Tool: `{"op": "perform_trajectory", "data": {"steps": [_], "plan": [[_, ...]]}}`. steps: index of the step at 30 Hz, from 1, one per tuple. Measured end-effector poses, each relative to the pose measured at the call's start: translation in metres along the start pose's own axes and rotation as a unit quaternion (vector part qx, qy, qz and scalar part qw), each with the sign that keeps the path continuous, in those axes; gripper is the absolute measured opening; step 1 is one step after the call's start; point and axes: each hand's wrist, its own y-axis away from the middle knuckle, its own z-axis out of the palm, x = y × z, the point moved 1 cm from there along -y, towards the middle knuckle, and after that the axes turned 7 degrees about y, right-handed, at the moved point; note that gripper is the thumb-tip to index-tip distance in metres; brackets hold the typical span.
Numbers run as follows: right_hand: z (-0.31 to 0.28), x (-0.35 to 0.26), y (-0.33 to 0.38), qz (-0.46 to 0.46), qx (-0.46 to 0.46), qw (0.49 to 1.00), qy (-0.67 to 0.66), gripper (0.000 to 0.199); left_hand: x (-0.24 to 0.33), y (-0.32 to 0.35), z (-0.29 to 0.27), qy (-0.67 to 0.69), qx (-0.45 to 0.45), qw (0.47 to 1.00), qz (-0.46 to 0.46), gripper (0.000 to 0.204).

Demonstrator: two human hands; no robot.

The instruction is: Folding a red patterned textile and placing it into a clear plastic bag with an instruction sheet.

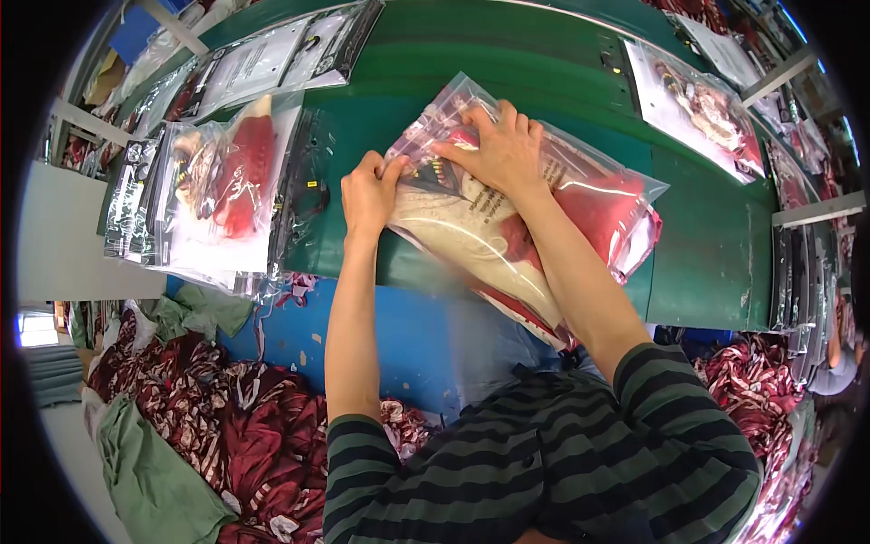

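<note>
A clear plastic bag (462,227) lies slantwise on the green table in front of me. Folded cream and red printed fabric (594,213) shows through it, with dark print on the plastic. At the bag's left edge, my left hand (367,195) is closed, its thumb and bent fingers pinching the plastic. My right hand (503,150) rests on the upper part of the bag, thumb stretched left and fingers apart and slightly bent. Its fingertips press on the plastic, and the right forearm crosses over the bag and hides part of it.
Left on the green table (707,245) lies another packed bag (227,181); one more packed bag (698,104) is at the far right. Flat packages (272,54) line the far left. Below hang heaps of dark red patterned fabric (272,408) and green cloth (149,471).
</note>
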Motion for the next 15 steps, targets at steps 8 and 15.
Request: {"op": "perform_trajectory", "data": {"steps": [8,15], "plan": [[-0.001,-0.005,-0.004,-0.017,-0.019,0.995,0.096,0.073,-0.006,-0.002,-0.002,0.071,-0.015,0.997,-0.036,0.044],[0.016,0.001,0.002,-0.061,0.093,0.992,0.054,0.069,-0.005,-0.003,-0.002,-0.097,0.033,0.992,0.075,0.040]]}}
